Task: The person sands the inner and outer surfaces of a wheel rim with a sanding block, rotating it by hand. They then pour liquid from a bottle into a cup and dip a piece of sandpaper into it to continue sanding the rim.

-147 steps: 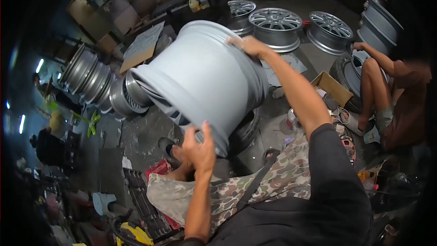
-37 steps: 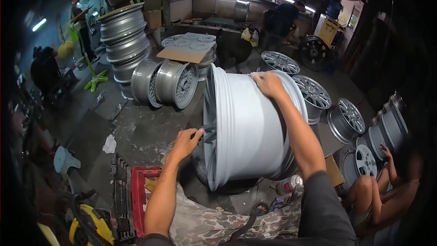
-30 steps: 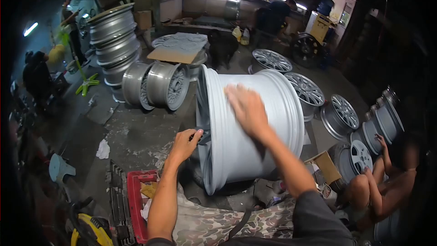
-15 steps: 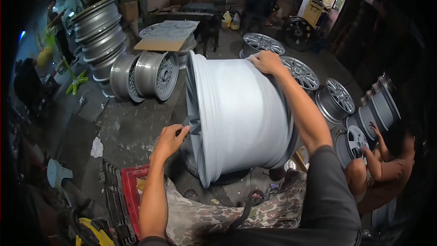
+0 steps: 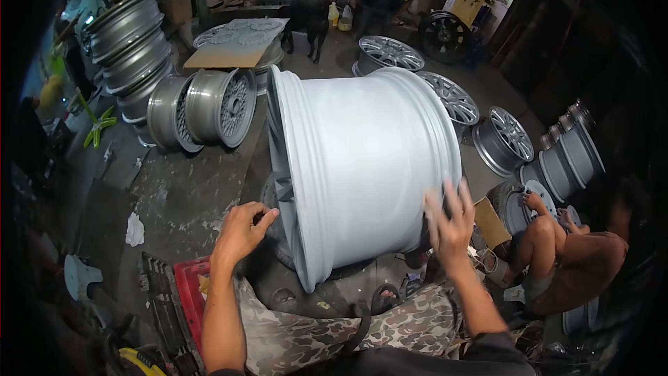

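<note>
A large wheel rim (image 5: 369,167), pale grey and matt, lies on its side in front of me, its spoked face turned left. My left hand (image 5: 243,230) is beside the spoked face at the lower left, thumb and fingers curled near the rim's edge; whether it grips anything is hidden. At the rim's right edge is my right hand (image 5: 451,226), slightly blurred, its fingers spread and nothing held in them.
Silver rims stand at the left (image 5: 209,108) and right (image 5: 511,139). A cardboard sheet (image 5: 223,58) lies behind. A red case (image 5: 189,292) is by my left forearm. Another person (image 5: 570,257) sits at the right. A black dog (image 5: 313,28) stands behind.
My right hand has left the top of the rim and come down to its lower right edge, fingers now spread. The whole view has shifted slightly.
</note>
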The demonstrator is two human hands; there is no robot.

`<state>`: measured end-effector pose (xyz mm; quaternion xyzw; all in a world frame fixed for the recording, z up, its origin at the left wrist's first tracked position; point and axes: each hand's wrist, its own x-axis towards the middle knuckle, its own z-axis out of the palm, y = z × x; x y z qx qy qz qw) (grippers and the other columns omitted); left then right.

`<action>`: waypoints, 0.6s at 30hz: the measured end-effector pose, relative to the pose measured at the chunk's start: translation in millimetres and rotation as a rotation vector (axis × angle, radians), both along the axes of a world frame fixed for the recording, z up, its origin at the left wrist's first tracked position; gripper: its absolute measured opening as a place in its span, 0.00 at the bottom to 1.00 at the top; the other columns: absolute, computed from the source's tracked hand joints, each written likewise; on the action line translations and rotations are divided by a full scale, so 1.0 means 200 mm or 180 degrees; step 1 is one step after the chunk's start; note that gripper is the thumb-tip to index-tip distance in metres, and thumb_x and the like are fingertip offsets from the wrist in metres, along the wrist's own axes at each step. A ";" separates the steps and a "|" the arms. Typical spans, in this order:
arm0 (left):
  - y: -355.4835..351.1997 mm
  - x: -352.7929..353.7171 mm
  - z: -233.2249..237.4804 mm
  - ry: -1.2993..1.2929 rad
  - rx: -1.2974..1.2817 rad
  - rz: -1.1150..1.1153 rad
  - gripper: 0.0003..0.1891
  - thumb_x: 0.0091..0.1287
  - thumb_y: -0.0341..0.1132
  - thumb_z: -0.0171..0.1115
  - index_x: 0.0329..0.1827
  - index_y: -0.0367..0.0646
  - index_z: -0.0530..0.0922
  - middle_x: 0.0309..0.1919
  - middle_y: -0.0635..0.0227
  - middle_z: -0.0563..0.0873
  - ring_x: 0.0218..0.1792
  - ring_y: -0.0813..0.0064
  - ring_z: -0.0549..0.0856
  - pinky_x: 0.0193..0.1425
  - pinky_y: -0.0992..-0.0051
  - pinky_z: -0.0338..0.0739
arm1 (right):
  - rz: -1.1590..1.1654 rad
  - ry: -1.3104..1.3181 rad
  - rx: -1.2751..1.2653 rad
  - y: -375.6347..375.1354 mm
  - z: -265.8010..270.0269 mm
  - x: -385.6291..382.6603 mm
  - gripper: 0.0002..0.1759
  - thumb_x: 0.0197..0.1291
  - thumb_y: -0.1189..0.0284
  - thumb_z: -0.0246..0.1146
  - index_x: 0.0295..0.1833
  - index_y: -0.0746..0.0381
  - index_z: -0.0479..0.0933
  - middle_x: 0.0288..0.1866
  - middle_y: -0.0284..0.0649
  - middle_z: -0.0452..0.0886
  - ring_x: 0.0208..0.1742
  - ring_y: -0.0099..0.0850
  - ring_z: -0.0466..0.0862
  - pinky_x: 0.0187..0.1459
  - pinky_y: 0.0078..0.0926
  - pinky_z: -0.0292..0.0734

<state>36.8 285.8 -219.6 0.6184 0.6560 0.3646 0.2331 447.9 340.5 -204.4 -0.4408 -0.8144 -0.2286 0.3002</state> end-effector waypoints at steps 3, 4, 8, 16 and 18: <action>0.01 -0.01 -0.04 0.0053 -0.0063 -0.0015 0.18 0.72 0.42 0.68 0.39 0.29 0.86 0.30 0.45 0.86 0.29 0.53 0.83 0.41 0.61 0.77 | 0.0220 -0.0129 0.0232 0.49 0.43 -0.23 0.16 0.71 0.66 0.64 0.60 0.52 0.88 0.75 0.46 0.76 0.77 0.55 0.68 0.73 0.52 0.66; 0.02 -0.02 -0.03 0.0033 -0.0267 0.0014 0.19 0.72 0.42 0.68 0.39 0.29 0.86 0.31 0.45 0.86 0.29 0.52 0.83 0.41 0.61 0.77 | 0.0249 -0.0381 0.0176 0.73 0.48 -0.29 0.16 0.73 0.62 0.61 0.58 0.52 0.89 0.74 0.46 0.76 0.78 0.55 0.68 0.73 0.52 0.66; 0.06 -0.01 -0.08 0.0065 -0.0526 0.0140 0.20 0.72 0.44 0.67 0.41 0.29 0.86 0.31 0.44 0.87 0.31 0.51 0.85 0.44 0.60 0.78 | 0.0080 -0.1162 -0.0645 1.38 0.64 -0.57 0.20 0.72 0.54 0.59 0.53 0.55 0.90 0.72 0.47 0.78 0.76 0.55 0.69 0.71 0.54 0.71; 0.03 -0.04 -0.07 0.0028 -0.0858 -0.0078 0.21 0.73 0.45 0.67 0.42 0.30 0.86 0.31 0.43 0.87 0.31 0.56 0.85 0.45 0.60 0.79 | 0.0274 -0.0154 0.0257 0.43 0.42 -0.03 0.18 0.68 0.71 0.64 0.61 0.59 0.86 0.71 0.51 0.78 0.72 0.56 0.74 0.74 0.48 0.68; 0.05 -0.05 -0.08 0.0106 -0.0813 -0.0047 0.20 0.73 0.45 0.67 0.42 0.30 0.87 0.31 0.44 0.87 0.31 0.56 0.85 0.45 0.60 0.79 | 0.0072 0.0208 0.0147 0.05 0.07 0.13 0.20 0.64 0.74 0.67 0.62 0.58 0.86 0.71 0.50 0.79 0.68 0.53 0.78 0.69 0.47 0.76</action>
